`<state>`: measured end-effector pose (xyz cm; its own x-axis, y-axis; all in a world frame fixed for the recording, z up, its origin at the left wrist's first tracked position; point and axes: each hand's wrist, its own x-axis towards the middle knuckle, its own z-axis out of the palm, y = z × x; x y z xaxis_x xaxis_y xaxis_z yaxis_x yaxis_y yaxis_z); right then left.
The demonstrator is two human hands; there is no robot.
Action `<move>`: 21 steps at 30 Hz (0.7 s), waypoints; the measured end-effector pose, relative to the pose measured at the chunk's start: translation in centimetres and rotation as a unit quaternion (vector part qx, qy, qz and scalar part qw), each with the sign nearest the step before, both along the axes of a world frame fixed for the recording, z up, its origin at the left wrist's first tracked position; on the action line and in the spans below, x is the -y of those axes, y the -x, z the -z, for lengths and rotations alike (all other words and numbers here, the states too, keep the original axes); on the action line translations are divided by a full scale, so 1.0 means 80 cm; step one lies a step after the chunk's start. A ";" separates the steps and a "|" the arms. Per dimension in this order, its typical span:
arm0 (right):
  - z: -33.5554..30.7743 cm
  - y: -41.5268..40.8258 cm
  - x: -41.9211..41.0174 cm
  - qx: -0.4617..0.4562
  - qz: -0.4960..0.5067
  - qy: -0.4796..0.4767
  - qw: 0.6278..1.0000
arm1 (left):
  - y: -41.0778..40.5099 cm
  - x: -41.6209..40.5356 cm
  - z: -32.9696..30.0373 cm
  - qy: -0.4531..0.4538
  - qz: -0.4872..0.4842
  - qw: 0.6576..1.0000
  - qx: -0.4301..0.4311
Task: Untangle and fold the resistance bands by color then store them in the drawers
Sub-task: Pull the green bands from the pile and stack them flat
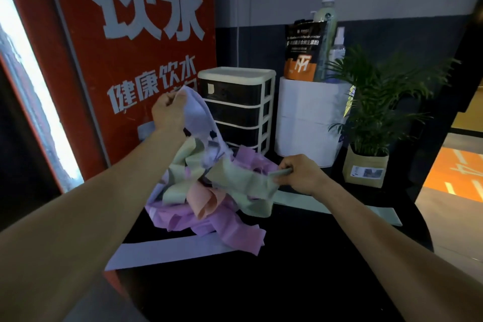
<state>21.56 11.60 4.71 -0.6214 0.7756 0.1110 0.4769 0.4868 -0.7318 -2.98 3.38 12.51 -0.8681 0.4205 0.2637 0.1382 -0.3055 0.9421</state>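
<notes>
Dark desk carries a tangled band pile. My left grip clenches a lavender band lifted high; my right grip pinches a green band near the drawers.

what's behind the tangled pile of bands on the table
Directly behind the band pile stands a white drawer unit with four dark drawers, all shut. The lifted lavender band and the pile cover its lower left, and the dark fronts hide any contents.
</notes>
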 end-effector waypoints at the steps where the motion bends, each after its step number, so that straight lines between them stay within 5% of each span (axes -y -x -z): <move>1: 0.001 0.000 -0.001 0.008 0.009 -0.003 1.000 | 0.003 0.000 -0.001 0.008 -0.010 1.000 -0.003; 9: 0.002 0.004 -0.003 -0.034 0.028 0.020 0.999 | 0.025 -0.002 0.043 0.171 0.010 0.968 -0.182; 14: -0.019 0.009 0.002 -0.124 0.024 -0.005 0.992 | 0.029 -0.008 0.062 0.309 0.025 0.874 -0.375; 18: -0.044 0.017 0.004 -0.211 0.018 -0.005 0.977 | -0.044 0.003 0.044 0.210 0.192 0.899 -0.332; 21: -0.068 0.023 0.008 -0.260 0.013 -0.022 0.965 | -0.093 0.012 0.035 0.185 0.323 0.881 -0.292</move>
<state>19.69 10.92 10.15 -0.4536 0.7770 0.4364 0.0635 0.5167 -0.8538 4.45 2.41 9.73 -0.1789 0.9280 0.3270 0.5424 -0.1842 0.8196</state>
